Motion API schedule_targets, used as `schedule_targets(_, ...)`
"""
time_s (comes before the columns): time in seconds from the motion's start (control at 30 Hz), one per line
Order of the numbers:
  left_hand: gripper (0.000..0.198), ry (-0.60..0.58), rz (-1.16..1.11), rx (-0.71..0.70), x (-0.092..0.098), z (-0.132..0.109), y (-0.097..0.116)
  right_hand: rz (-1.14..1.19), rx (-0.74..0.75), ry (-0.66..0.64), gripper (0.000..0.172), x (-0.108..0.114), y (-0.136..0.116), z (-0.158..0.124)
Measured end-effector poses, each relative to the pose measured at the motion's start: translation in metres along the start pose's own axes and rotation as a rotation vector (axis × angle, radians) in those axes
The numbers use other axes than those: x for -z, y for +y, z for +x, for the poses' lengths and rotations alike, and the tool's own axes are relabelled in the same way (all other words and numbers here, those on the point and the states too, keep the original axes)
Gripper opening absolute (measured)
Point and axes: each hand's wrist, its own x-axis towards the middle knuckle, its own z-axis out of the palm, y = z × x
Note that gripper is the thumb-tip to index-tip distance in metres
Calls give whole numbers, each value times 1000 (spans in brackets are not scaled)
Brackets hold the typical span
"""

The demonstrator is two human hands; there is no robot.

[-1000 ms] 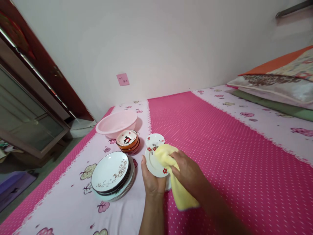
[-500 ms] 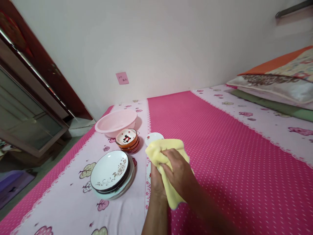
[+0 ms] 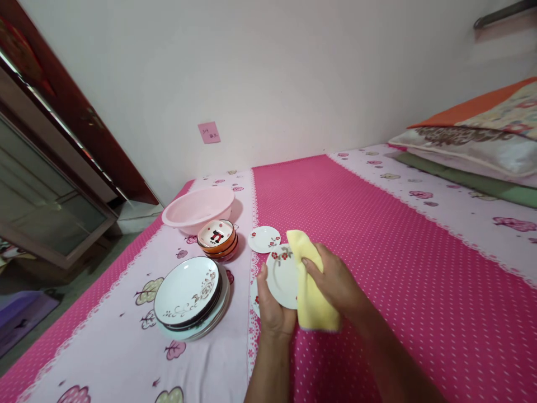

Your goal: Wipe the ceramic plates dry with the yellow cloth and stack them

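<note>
My left hand (image 3: 274,313) grips a small white plate (image 3: 282,280) with red flowers from below, its thumb along the left rim. A yellow cloth (image 3: 312,291) is bunched in my right hand (image 3: 331,277) and lies over the plate's right edge, hiding that side. Just beyond the held plate, another small flowered plate (image 3: 263,239) rests flat on the bedspread. Part of one more flowered plate (image 3: 254,296) shows to the left of my left hand, mostly hidden behind it.
Left of my hands is a stack of larger plates (image 3: 187,294). Behind it stand stacked orange bowls (image 3: 217,238) with a cat picture, then a pink basin (image 3: 197,210). Pillows (image 3: 482,145) are piled at the far right, on the pink patterned bedspread (image 3: 377,246).
The cloth, which covered the held plate, has moved right with my right hand. The plate's flowered face now shows, and the small plate behind is more visible.
</note>
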Motion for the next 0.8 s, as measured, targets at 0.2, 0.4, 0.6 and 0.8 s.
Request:
schedule_targets(0.2,46,97,-61,-159,-3,2,17,370,-152,-190,34,-8,-4,0)
schedule_targets(0.4,49,156,-13,-237,-4,5,25,919,-337,-367,50,-24,1,-2)
schedule_targets(0.6,38,149,147,-223,3,12,28,944,-363,-275,56,-20,2,-2)
schedule_targets(0.8,42,82,670,-118,13,10,36,891,-300,-292,55,3,6,1)
